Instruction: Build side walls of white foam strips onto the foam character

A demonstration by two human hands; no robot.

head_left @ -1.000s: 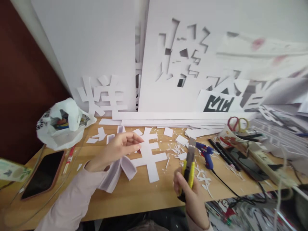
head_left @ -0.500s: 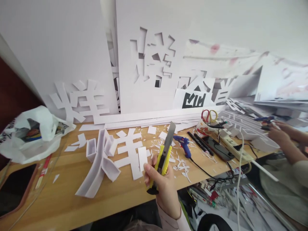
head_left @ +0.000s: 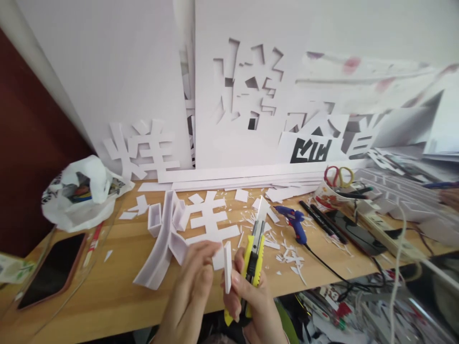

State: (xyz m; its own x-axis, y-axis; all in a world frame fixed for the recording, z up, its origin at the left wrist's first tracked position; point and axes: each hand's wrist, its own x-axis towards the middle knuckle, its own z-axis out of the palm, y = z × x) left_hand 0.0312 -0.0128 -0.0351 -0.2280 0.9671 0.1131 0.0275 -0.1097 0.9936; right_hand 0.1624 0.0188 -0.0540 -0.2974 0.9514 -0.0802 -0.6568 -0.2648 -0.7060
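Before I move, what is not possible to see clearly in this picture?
All in the head view:
Whether the left hand touches the white strip: its fingertips are blurred.
Part of the flat white cutout: behind the left hand.
Most of the other person's hand: cut off by the right edge.
Deeper contents of the plastic bag: hidden by its folds.

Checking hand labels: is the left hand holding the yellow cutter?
No, the yellow cutter is in the right hand, blade pointing up.
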